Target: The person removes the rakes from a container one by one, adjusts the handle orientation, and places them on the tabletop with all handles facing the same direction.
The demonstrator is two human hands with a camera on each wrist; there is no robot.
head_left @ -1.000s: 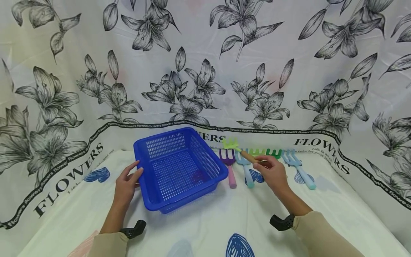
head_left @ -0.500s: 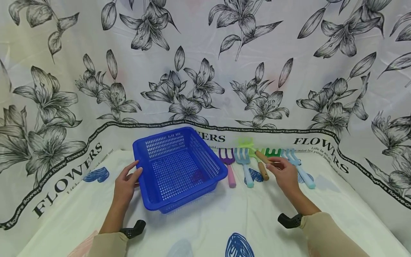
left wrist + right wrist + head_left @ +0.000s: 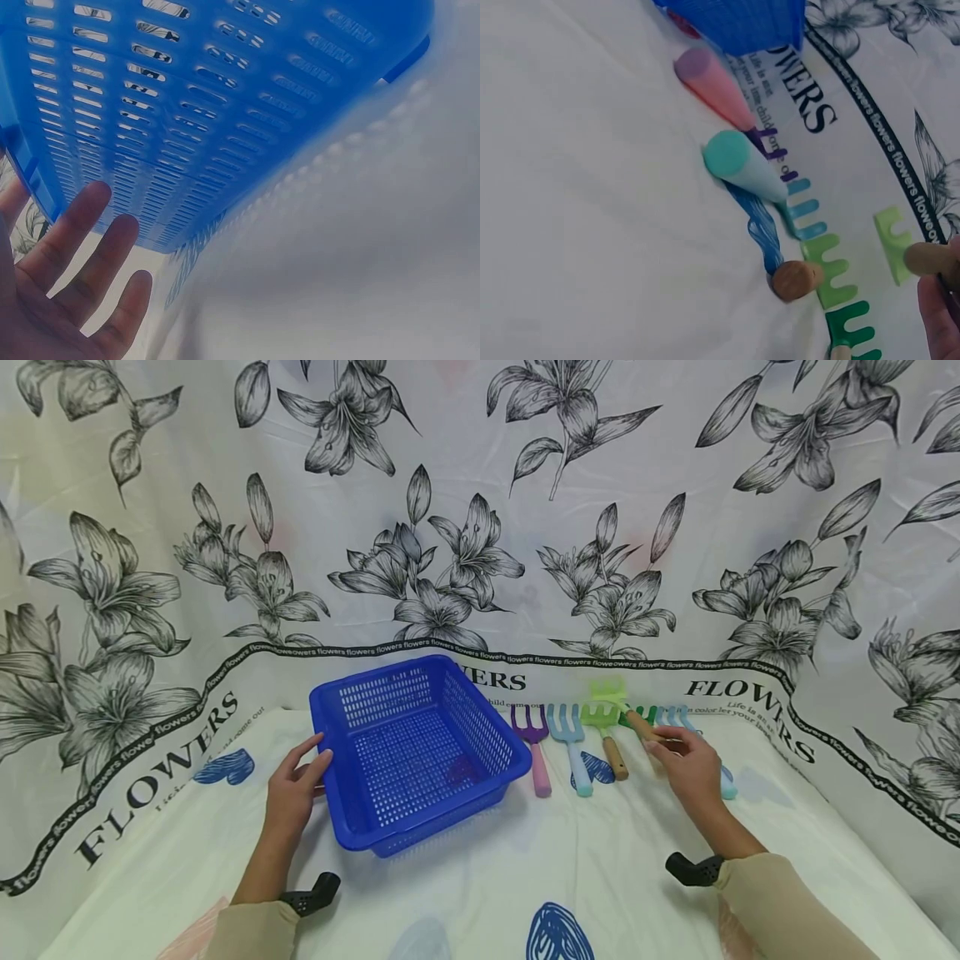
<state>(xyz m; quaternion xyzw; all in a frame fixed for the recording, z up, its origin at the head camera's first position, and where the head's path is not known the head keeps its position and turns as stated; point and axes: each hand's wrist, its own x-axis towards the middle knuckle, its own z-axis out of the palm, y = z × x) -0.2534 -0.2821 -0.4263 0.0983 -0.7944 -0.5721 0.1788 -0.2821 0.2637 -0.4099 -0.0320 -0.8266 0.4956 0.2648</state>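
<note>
My right hand pinches the wooden handle of a small light green hand rake, whose tines point to the back. On the left, my left hand holds the near-left rim of a blue plastic basket, thumb over the edge. Its other fingers reach along the outside of the slotted wall. Close to the right hand lie a second light green rake with a wooden handle and a dark green rake. A light blue fork is partly hidden behind the right hand.
Between basket and rakes lie a purple hand fork with a pink handle and a blue fork with a pale blue handle. A small reddish thing shows in the basket. Flower-printed cloth hangs at the back.
My right hand has carried the light green rake to the right, past the second light green rake, which is uncovered now. The left hand and basket stay put.
</note>
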